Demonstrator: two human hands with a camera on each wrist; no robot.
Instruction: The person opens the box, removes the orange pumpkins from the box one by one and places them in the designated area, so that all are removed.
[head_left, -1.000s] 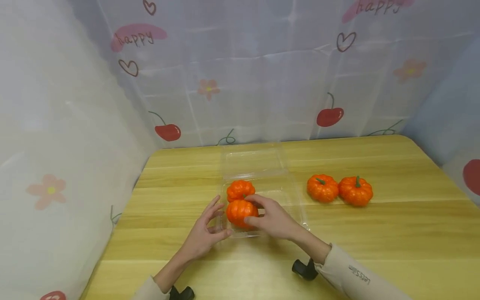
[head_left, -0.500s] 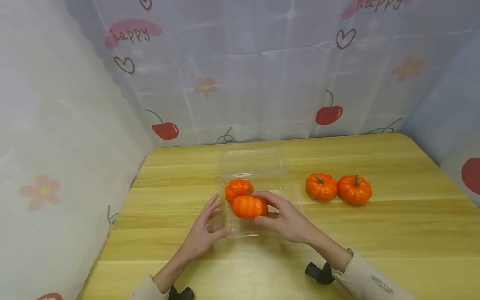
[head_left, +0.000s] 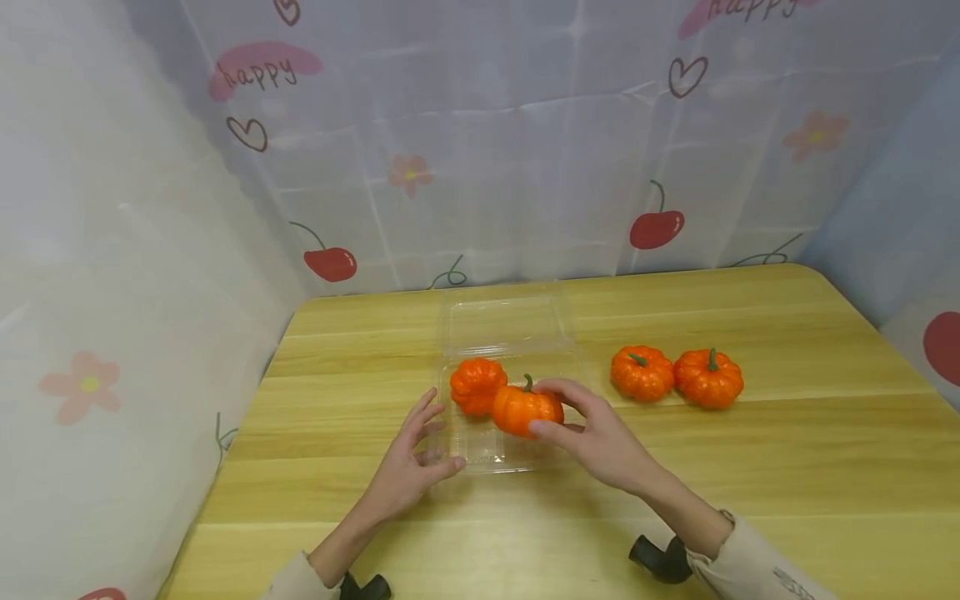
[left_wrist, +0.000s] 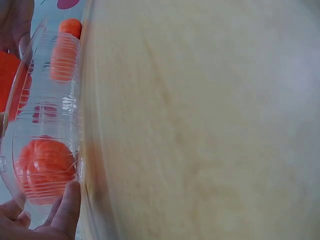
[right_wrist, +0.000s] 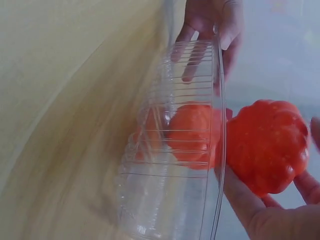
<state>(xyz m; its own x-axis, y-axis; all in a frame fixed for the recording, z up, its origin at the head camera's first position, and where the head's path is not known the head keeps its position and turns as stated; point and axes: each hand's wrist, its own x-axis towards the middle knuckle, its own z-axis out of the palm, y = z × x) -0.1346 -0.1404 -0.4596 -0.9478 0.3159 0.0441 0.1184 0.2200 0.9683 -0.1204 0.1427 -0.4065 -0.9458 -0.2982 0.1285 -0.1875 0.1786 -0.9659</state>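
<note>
A clear plastic clamshell box (head_left: 480,450) lies on the table with its lid (head_left: 504,325) folded back, away from me. One small orange pumpkin (head_left: 478,387) sits in its left part and shows through the wall in both wrist views. My right hand (head_left: 603,435) holds a second orange pumpkin (head_left: 527,411) by its right side, stem up, between thumb and fingers. In the right wrist view this held pumpkin (right_wrist: 267,146) is above the box rim. My left hand (head_left: 405,468) is spread at the box's front left corner, its fingertips touching the wall.
Two more orange pumpkins with green stems, a left one (head_left: 642,373) and a right one (head_left: 708,379), stand side by side on the wooden table (head_left: 795,467), right of the box. A printed curtain (head_left: 517,192) hangs behind the table's far edge.
My right hand has lifted the second pumpkin and shifted it rightward, turning it until its stem points up. The left hand stays at the box corner.
</note>
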